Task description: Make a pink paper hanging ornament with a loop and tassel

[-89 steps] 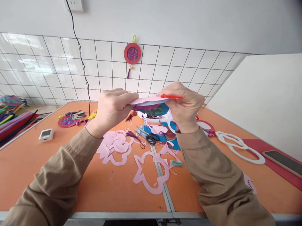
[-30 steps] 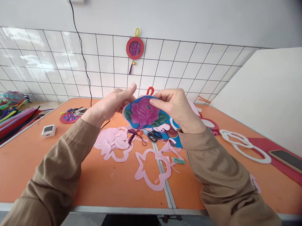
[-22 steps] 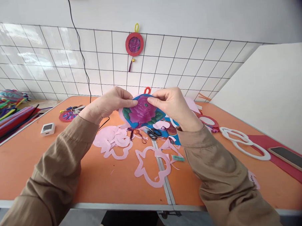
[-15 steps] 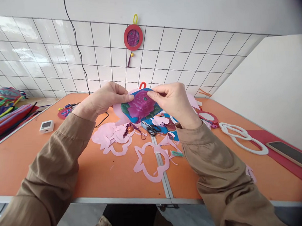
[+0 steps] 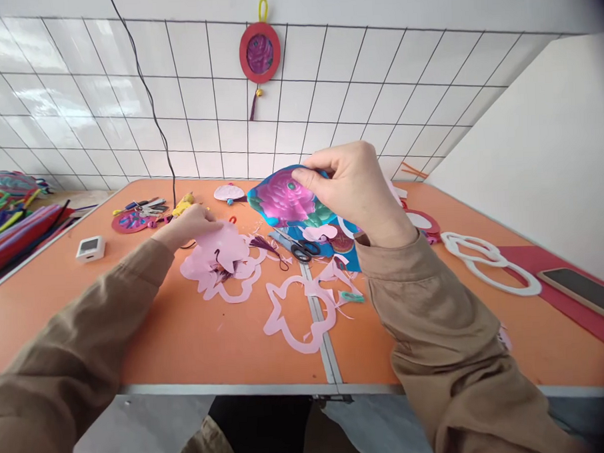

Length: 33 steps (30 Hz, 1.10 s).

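My right hand [image 5: 353,187] pinches the upper right edge of a piece of blue fabric [image 5: 281,197] printed with a magenta flower and green leaves, held up above the table. To the left and lower, my left hand [image 5: 194,226] has its fingers closed on the edge of a pink paper cutout [image 5: 225,243], over other pink scraps. Between and below the hands lie black-handled scissors [image 5: 306,251] and a purple tassel [image 5: 265,245]. Nearer me lies a pink paper outline [image 5: 310,346] with its middle cut out.
White rings [image 5: 527,288], a red sheet [image 5: 526,257] and a phone [image 5: 585,291] lie at the right. A small white device [image 5: 90,248] stands at the left, near colourful pipe cleaners [image 5: 26,232]. A round red ornament [image 5: 245,52] hangs on the tiled wall.
My left hand has let go of the flower fabric and moved down and left with the pink paper. My right hand still holds the fabric up.
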{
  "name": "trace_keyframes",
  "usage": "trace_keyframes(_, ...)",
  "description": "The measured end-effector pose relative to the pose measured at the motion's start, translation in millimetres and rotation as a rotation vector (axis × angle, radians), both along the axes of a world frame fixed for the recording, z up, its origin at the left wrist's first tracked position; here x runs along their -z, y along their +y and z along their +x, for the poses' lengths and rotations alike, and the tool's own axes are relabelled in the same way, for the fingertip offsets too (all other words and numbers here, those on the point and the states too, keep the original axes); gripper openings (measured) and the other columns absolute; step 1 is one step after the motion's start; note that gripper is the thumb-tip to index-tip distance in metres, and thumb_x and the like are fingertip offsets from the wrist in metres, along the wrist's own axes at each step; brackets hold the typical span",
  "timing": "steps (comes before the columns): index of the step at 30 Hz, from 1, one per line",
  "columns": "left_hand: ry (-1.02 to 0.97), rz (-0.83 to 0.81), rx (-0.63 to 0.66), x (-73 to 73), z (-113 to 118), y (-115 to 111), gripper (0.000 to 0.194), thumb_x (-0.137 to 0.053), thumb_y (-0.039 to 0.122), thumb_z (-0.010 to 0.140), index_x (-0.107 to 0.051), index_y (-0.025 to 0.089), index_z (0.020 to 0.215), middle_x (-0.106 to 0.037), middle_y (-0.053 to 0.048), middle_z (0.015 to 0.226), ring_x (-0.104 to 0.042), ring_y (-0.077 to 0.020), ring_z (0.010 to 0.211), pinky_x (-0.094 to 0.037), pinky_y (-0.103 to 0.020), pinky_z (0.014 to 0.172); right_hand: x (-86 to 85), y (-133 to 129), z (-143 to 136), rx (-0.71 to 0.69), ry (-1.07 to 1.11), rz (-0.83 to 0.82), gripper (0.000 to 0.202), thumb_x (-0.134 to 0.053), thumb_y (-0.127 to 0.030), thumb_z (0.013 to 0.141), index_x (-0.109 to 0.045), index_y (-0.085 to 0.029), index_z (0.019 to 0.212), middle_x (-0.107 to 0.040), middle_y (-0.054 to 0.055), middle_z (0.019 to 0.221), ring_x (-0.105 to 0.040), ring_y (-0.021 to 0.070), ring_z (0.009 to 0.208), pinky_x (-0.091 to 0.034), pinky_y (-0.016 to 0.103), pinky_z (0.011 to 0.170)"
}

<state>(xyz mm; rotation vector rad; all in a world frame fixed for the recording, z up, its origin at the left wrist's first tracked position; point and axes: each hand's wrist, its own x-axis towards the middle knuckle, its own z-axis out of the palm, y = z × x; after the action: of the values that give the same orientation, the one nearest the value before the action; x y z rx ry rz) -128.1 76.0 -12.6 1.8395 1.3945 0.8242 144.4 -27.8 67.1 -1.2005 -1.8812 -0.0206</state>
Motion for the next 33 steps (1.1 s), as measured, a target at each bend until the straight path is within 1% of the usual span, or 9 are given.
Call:
trace_keyframes(3,0.175,0.200,-0.119,2.5,8.5,-2.4,0.041,-0.080,0.026,0.072,-0.050,0.023,0.044,-0.043,0.002,0.045,-0.045,-0.0150,0.054,-0.035,-0.031,0.058,4.9,6.5,1.4,-0.058,0.043,-0.022,0.043,-0.062,-0.022,0.089,-0.039,-0.024,0.053,-0.023,-0.004,0.060,-0.024,0.0117,0.061,-0.021,0.034,0.062)
trace_keyframes(5,-0.002,0.195,-0.100,-6.1,21.1,-11.2,0.033,-0.078,0.039,0.078,-0.062,0.022,0.055,-0.061,-0.002,0.056,-0.059,-0.0180,0.064,-0.045,-0.030,0.064,7.1,10.9,2.5,-0.122,0.097,-0.056,0.036,-0.065,-0.028,0.088,-0.049,-0.024,0.056,-0.031,-0.003,0.059,-0.029,0.0125,0.061,-0.024,0.033,0.060)
trace_keyframes(10,-0.476,-0.143,0.285,-37.6,55.0,-35.7,0.072,-0.054,0.085,0.085,-0.075,0.017,0.080,-0.078,-0.013,0.080,-0.075,-0.0279,0.090,-0.060,-0.037,0.083,6.1,11.7,4.6,-0.250,0.235,-0.176,0.039,-0.074,-0.041,0.087,-0.056,-0.024,0.058,-0.039,-0.001,0.059,-0.034,0.0137,0.061,-0.027,0.034,0.057)
trace_keyframes(13,-0.563,-0.213,0.340,-48.8,65.6,-40.3,0.079,-0.048,0.091,0.085,-0.076,0.017,0.080,-0.078,-0.014,0.077,-0.076,-0.0338,0.096,-0.061,-0.041,0.081,4.9,10.6,6.9,-0.200,0.260,-0.147,0.047,-0.072,-0.036,0.088,-0.043,-0.024,0.052,-0.029,-0.002,0.058,-0.026,0.0131,0.059,-0.023,0.035,0.058)
trace_keyframes(16,-0.635,-0.201,0.378,-52.7,71.9,-40.5,0.065,-0.069,0.082,0.080,-0.077,0.018,0.082,-0.080,-0.013,0.079,-0.077,-0.0328,0.095,-0.062,-0.041,0.081,6.6,14.5,8.7,-0.135,0.312,-0.087,0.050,-0.073,-0.038,0.087,-0.039,-0.025,0.052,-0.028,-0.001,0.058,-0.026,0.0141,0.059,-0.022,0.035,0.057)
trace_keyframes(19,-0.680,-0.155,0.413,-52.4,78.1,-41.4,0.044,-0.096,0.052,0.064,-0.079,0.016,0.082,-0.078,-0.007,0.077,-0.074,-0.0215,0.077,-0.062,-0.037,0.079,10.3,20.5,8.3,-0.093,0.362,-0.063,0.051,-0.075,-0.038,0.087,-0.039,-0.025,0.053,-0.030,-0.001,0.059,-0.028,0.0145,0.059,-0.023,0.034,0.056)
trace_keyframes(22,-0.670,-0.064,0.326,-51.4,83.6,-43.7,0.026,-0.095,0.030,0.063,-0.076,0.015,0.073,-0.072,-0.001,0.066,-0.064,-0.0122,0.061,-0.057,-0.030,0.066,13.2,24.1,7.0,-0.102,0.370,-0.098,0.053,-0.076,-0.036,0.088,-0.040,-0.024,0.051,-0.028,-0.002,0.057,-0.027,0.0134,0.058,-0.025,0.034,0.055)
trace_keyframes(30,-0.627,-0.053,0.309,-57.0,80.7,-46.0,0.021,-0.087,0.035,0.073,-0.077,0.017,0.073,-0.073,-0.003,0.070,-0.065,-0.0139,0.063,-0.057,-0.030,0.066,15.1,32.2,12.3,-0.300,0.547,-0.287,0.036,-0.086,-0.048,0.081,-0.068,-0.023,0.061,-0.063,0.001,0.064,-0.054,0.0154,0.063,-0.048,0.031,0.059)
trace_keyframes(33,-0.596,0.098,0.140,-60.2,79.0,-47.2,0.018,-0.080,0.033,0.081,-0.077,0.017,0.087,-0.077,-0.006,0.084,-0.070,-0.0167,0.076,-0.057,-0.031,0.072,15.6,35.8,14.1,-0.329,0.613,-0.314,0.034,-0.088,-0.048,0.077,-0.069,-0.024,0.062,-0.065,0.001,0.067,-0.058,0.0159,0.066,-0.051,0.032,0.062)
